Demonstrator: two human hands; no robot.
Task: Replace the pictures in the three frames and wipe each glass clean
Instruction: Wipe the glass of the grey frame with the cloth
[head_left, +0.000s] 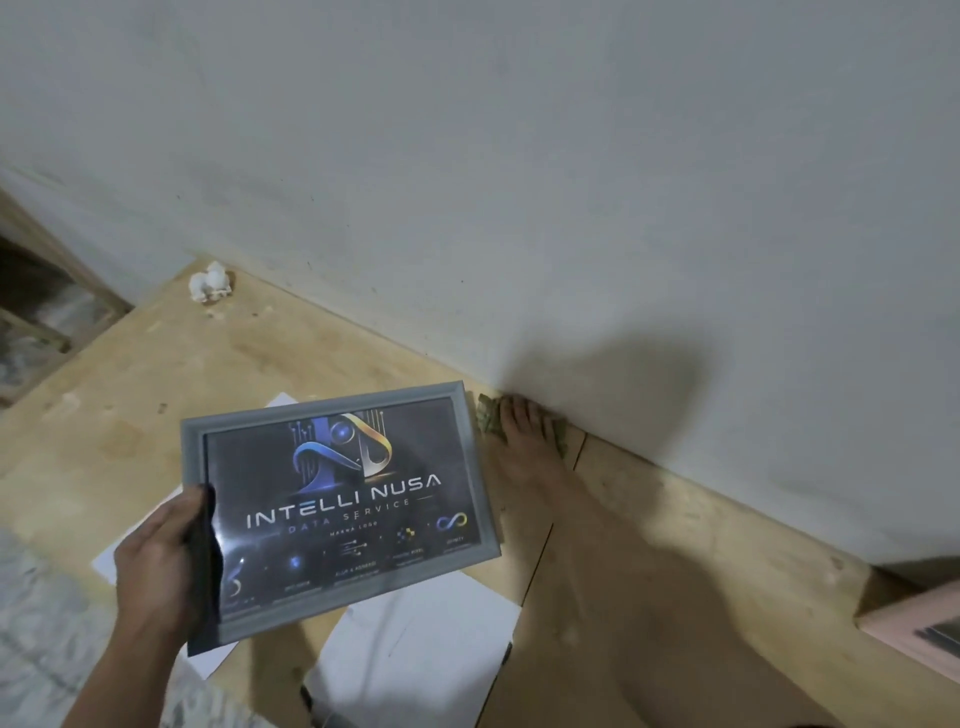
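My left hand (156, 566) grips the left edge of a grey picture frame (332, 410), thumb on the glass. The frame is held tilted above the wooden tabletop (208, 364) and shows a dark poster (343, 509) reading "INTELLI NUSA". A dark backing edge sticks out at the frame's lower left corner. My right hand (530, 447) reaches to the foot of the wall, its fingers lying straight on a crumpled greenish cloth (485, 415). Most of the cloth is hidden under the fingers.
White paper sheets (415, 654) lie on the tabletop under the frame. A small white lump (210, 286) sits by the grey wall (519, 182) at the back left. A pink object (914, 623) stands at the right edge, and a wooden shelf (47, 312) at the far left.
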